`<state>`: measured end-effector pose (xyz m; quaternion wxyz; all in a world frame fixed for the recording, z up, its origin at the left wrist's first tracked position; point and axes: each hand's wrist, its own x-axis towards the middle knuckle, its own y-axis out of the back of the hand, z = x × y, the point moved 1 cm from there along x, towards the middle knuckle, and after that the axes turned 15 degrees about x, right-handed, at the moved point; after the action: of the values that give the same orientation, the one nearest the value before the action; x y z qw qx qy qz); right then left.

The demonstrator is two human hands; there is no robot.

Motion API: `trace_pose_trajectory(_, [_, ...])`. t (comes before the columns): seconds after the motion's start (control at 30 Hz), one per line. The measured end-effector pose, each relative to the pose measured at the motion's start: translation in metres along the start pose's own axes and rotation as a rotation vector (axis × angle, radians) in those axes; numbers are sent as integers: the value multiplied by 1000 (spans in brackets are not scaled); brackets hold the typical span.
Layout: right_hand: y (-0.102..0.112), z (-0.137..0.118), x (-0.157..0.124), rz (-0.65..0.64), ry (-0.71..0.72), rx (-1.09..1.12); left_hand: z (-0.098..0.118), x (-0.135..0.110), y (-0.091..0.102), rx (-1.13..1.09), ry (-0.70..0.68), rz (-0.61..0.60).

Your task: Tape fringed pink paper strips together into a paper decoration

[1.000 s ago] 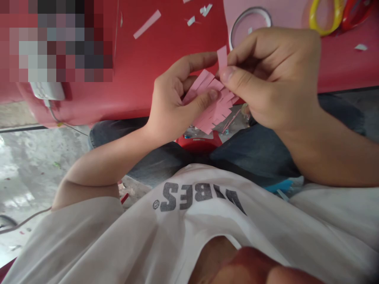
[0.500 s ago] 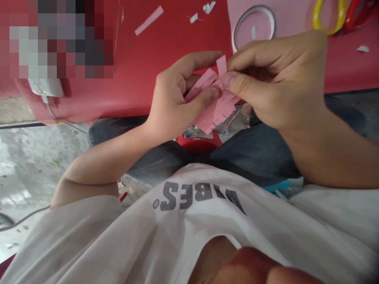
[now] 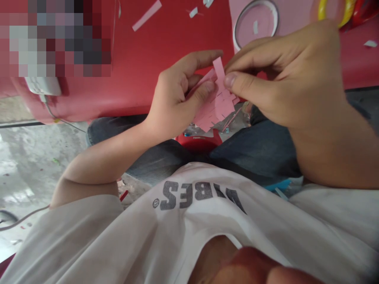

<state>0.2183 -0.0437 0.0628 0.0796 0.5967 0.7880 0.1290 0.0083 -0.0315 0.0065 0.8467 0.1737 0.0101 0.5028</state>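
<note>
My left hand (image 3: 179, 96) grips a piece of woven pink paper (image 3: 222, 106) between thumb and fingers, above my lap. The weave is made of flat crossing strips with uneven, notched ends along its lower edge. One pink paper strip (image 3: 218, 69) sticks up from its top. At the right edge of the weave, my right hand (image 3: 290, 75) is closed, thumb against forefinger, pinching the paper there. The exact bit of paper between those fingertips is hidden.
On the red table (image 3: 177, 29) lie a loose pink strip (image 3: 147, 15) and white scraps (image 3: 193, 12). A tape roll (image 3: 236, 29) rests on a pink sheet at upper right, near yellow-handled scissors (image 3: 322, 12). A white power strip (image 3: 49, 86) with a cable sits at left.
My right hand has shifted slightly to the right, its fingertips moving off the upright strip's base. More of that strip and of the weave shows, and the strip leans more to the left.
</note>
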Motion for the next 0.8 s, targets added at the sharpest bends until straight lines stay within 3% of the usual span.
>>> trace_pose_trajectory(0.47, [-11,7,-2,106,-29,17,-7,3,-7,-2,-83,86])
trace_pose_trajectory(0.8, [-9,7,-3,116,-16,10,-26,5,-1,-104,-69,-20])
